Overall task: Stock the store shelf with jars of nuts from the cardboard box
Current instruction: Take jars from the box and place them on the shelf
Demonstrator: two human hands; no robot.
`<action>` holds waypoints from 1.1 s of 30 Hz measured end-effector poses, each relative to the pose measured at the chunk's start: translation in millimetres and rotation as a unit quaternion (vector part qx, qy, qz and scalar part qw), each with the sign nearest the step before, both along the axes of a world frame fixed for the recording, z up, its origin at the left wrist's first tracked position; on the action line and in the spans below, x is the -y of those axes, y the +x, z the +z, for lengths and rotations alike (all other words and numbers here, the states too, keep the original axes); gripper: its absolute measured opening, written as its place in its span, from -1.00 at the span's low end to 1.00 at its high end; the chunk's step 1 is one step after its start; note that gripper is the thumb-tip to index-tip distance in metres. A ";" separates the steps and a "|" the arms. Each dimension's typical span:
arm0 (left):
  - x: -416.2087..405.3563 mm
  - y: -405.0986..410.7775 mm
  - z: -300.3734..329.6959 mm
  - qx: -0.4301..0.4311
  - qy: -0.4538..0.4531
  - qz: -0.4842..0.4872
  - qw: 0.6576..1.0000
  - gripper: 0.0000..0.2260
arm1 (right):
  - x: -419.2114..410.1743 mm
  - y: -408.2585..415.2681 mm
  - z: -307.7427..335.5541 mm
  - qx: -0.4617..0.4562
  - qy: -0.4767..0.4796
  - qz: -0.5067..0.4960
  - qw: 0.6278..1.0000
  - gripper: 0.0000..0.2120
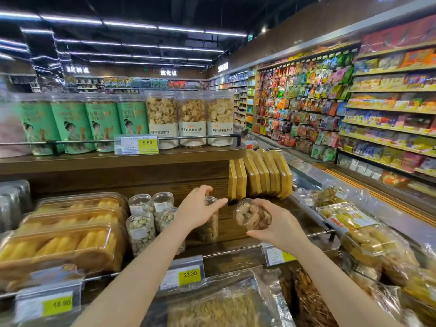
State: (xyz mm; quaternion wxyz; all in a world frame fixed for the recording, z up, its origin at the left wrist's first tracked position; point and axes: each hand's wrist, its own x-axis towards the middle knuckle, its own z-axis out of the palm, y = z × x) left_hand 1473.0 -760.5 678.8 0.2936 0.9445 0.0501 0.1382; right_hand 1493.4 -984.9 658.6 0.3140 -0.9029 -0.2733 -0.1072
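The person's left hand (198, 210) reaches over the wooden middle shelf (236, 234) and grips the top of a clear jar of nuts (210, 225) that stands upright on the shelf board, fingers curled over its lid and thumb stretched toward the right. The right hand (274, 224) holds a second jar of brown nuts (252, 214) in the air just to the right of the first, tilted so that one round end faces the camera; its fingers wrap round the jar from below and behind. The two jars are close together but do not touch, and the held jar hangs above the bare part of the shelf, near the stack of yellow flat packs (259, 175) leaning at the back. Left of the standing jar, four jars of pale nuts (151, 215) stand in a tight cluster, and beyond them lie clear clamshell boxes of yellow pastry sticks (63, 241). A yellow price tag reading 23.80 (190, 274) hangs on the shelf's front rail below the left forearm. On the upper shelf stand green canisters (70, 123) and tall clear tubs of star-shaped biscuits (191, 116), behind a tag reading 9.90 (146, 143). The cardboard box cannot be seen in this view.
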 end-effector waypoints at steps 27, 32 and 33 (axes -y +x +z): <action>-5.0 -65.4 -4.2 -0.016 -0.152 -0.152 0.977 -0.40 | -16.3 -29.6 47.4 -0.279 0.298 -0.047 0.912 -0.55; -27.6 -19.1 6.0 0.006 0.066 -0.072 0.995 -0.50 | -12.1 12.5 39.3 -0.124 0.167 -0.060 0.976 -0.39; -27.2 -10.0 6.5 -0.006 0.124 -0.057 0.991 -0.52 | -12.4 22.6 34.4 -0.119 0.156 -0.065 0.979 -0.36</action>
